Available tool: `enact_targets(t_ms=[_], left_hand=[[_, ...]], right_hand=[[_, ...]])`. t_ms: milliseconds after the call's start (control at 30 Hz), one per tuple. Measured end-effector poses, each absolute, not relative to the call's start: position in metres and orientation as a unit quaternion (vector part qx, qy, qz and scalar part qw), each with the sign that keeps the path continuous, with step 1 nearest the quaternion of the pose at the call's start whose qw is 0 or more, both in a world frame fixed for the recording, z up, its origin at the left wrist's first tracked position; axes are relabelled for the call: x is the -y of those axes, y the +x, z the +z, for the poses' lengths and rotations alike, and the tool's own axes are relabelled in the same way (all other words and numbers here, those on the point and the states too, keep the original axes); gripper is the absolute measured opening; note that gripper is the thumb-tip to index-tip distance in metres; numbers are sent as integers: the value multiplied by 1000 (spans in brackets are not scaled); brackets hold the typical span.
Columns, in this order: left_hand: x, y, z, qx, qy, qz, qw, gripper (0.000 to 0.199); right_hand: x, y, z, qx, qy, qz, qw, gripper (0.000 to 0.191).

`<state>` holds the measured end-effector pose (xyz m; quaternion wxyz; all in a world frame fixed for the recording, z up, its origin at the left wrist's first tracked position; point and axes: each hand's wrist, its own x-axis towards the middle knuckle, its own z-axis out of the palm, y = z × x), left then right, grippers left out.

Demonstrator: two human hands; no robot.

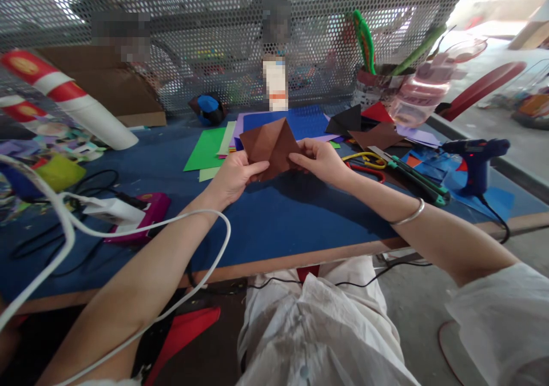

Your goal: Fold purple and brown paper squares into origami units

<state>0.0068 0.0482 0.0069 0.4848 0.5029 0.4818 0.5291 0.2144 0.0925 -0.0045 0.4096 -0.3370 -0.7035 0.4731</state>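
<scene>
A folded piece of brown paper (274, 148) is held up above the blue tabletop, with crease lines and raised folds facing me. My left hand (235, 177) pinches its lower left edge between thumb and fingers. On the opposite side, my right hand (319, 160) grips the right edge, thumb in front and fingers partly hidden behind. Just beyond the paper lies a stack of coloured sheets, with a blue sheet (304, 123) on top and a green sheet (206, 148) at its left.
Right of my hands lie scissors (369, 160), a green-black cutter (412, 177), brown paper pieces (380, 136) and a blue glue gun (476, 157). A pink bottle (422, 94) stands behind. At left are a purple power strip (156, 211) and a white cable (223, 243) crossing my left forearm.
</scene>
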Motion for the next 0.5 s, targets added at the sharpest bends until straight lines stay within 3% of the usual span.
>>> enact_targets(t_ms=[133, 300, 500], left_hand=[[-48, 6, 11, -480, 481, 555, 480, 20], [-50, 3, 11, -483, 450, 579, 478, 8], [-51, 4, 12, -470, 422, 588, 505, 7]], right_hand=[[-92, 215, -3, 709, -337, 474, 399, 15], [-95, 215, -7, 744, -337, 400, 416, 16], [-98, 222, -11, 799, -297, 245, 461, 45]])
